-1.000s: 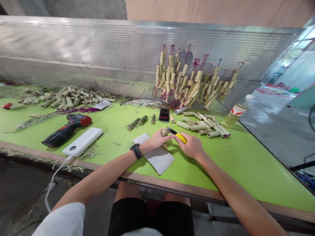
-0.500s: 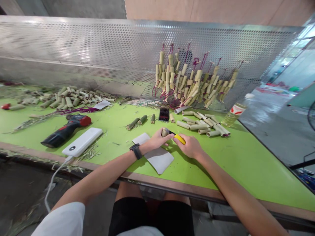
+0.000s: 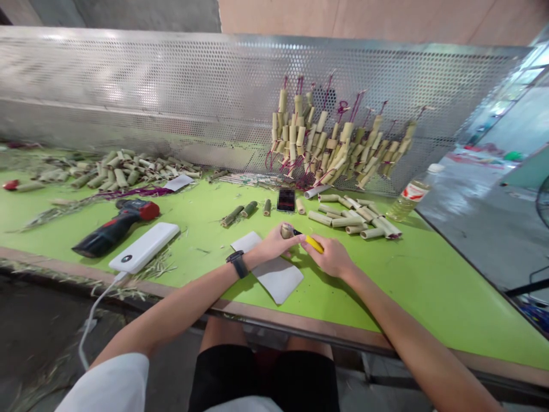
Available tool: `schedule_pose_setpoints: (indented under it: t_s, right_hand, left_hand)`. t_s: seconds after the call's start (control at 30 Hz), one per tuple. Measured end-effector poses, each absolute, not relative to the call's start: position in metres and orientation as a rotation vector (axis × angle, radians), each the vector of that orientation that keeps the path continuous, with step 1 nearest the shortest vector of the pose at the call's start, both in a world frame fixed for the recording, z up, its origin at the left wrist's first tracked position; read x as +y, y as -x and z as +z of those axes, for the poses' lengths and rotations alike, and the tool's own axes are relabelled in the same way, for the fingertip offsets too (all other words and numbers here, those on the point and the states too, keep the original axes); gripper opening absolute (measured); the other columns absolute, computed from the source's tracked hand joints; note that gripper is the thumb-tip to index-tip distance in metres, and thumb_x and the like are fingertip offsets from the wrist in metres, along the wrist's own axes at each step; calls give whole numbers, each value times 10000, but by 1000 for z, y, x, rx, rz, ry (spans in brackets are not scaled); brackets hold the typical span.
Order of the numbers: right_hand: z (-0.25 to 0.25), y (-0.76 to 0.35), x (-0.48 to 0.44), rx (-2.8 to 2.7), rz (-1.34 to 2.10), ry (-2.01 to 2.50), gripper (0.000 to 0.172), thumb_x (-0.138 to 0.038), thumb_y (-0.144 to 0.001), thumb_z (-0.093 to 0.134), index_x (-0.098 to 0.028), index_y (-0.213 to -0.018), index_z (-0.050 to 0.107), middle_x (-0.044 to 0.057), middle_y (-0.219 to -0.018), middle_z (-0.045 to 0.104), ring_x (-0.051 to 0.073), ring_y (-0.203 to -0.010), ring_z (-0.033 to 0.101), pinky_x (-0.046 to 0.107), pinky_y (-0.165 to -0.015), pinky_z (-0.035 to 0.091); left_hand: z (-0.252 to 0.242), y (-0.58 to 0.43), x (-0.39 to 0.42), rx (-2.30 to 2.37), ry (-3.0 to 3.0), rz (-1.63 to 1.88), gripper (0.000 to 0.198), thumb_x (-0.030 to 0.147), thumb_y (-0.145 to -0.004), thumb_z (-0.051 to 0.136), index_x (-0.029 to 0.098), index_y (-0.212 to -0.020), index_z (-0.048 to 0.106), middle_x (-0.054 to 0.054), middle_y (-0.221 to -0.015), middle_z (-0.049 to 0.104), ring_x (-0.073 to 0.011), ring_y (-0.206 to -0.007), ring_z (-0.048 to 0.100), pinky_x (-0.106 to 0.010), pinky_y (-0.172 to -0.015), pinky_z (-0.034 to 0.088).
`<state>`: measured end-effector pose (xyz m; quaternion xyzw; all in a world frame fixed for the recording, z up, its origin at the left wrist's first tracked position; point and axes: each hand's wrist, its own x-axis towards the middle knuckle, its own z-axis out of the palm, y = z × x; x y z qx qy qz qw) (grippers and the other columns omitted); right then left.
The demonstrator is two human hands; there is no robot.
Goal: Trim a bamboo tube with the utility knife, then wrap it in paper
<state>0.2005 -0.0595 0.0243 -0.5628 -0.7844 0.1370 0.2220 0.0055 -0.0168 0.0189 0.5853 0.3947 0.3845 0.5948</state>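
My left hand (image 3: 274, 242) is closed around a short bamboo piece (image 3: 286, 230), its end showing above the fingers. In my right hand (image 3: 332, 256) is a yellow-handled cutter knife (image 3: 314, 244), with its dark front end against the bamboo near my left thumb. Under my left wrist lies a white sheet of paper (image 3: 281, 283). Just beyond my hands a phone (image 3: 286, 200) stands with its screen lit, beside a short pale bamboo tube (image 3: 300, 206). Several green bamboo pieces (image 3: 249, 209) lie to its left.
A cordless drill (image 3: 115, 226) and a white power bank (image 3: 144, 247) with a cable lie left. Bamboo tubes (image 3: 122, 171) are heaped behind them. Strung bamboo figures (image 3: 338, 143) hang on the perforated metal panel (image 3: 193, 86). Loose tubes (image 3: 347, 221) and a bottle (image 3: 412, 194) stand right.
Almost nothing differs. Both hands keep their places and grips on the bamboo piece and the knife; the whole view shifts very slightly.
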Motion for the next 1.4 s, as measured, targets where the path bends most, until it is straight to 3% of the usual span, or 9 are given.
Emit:
schedule_pose_setpoints:
  t_s: [0.27, 0.57, 0.77, 0.9, 1.2, 1.4]
  right_hand:
    - [27, -199, -62, -2210, 457, 1508, 483, -606, -973, 430, -196, -806, 626, -3, -619, 591, 125, -509, 462, 256, -539, 269]
    - [28, -199, -62, -2209, 377, 1531, 487, -611, -982, 415, -207, -779, 597, -7, -617, 594, 125, -522, 475, 261, -546, 267]
    - [28, -197, -63, -2185, 359, 1546, 501, -623, -980, 412, -209, -803, 629, -2, -620, 609, 130, -529, 492, 259, -543, 269]
    - [28, -196, -62, -2163, 276, 1584, 520, -639, -973, 408, -211, -849, 676, 17, -645, 643, 141, -537, 507, 263, -537, 265]
    - [25, -197, -62, -2160, -4, 1622, 611, -702, -973, 345, -225, -889, 717, 39, -642, 663, 155, -523, 522, 264, -517, 237]
    - [23, -194, -64, -2129, -115, 1674, 567, -670, -984, 367, -234, -913, 722, 39, -633, 666, 164, -530, 546, 258, -517, 225]
  left_hand:
    - [14, -7, -13, 893, -1349, 911, 612, 413, -653, 934, 161, -1033, 526, 65, -729, 554, -70, -570, 565, -206, -498, 541]
    - [21, 0, -16, 790, -1499, 823, 575, 533, -689, 876, 191, -931, 483, 112, -604, 469, -44, -433, 436, -181, -405, 400]
    - [25, 1, -20, 823, -1533, 814, 600, 566, -732, 836, 187, -1033, 483, 92, -651, 504, -50, -443, 439, -199, -409, 449]
    - [26, 1, -21, 836, -1560, 865, 569, 567, -761, 812, 189, -1027, 481, 102, -634, 458, -49, -444, 419, -191, -417, 402]
    - [21, 0, -17, 889, -1780, 1040, 441, 512, -812, 772, 182, -942, 511, 68, -713, 440, -97, -616, 375, -237, -576, 334]
    - [19, -2, -16, 942, -1779, 1054, 437, 536, -821, 755, 194, -875, 487, 65, -709, 426, -111, -627, 373, -256, -596, 326]
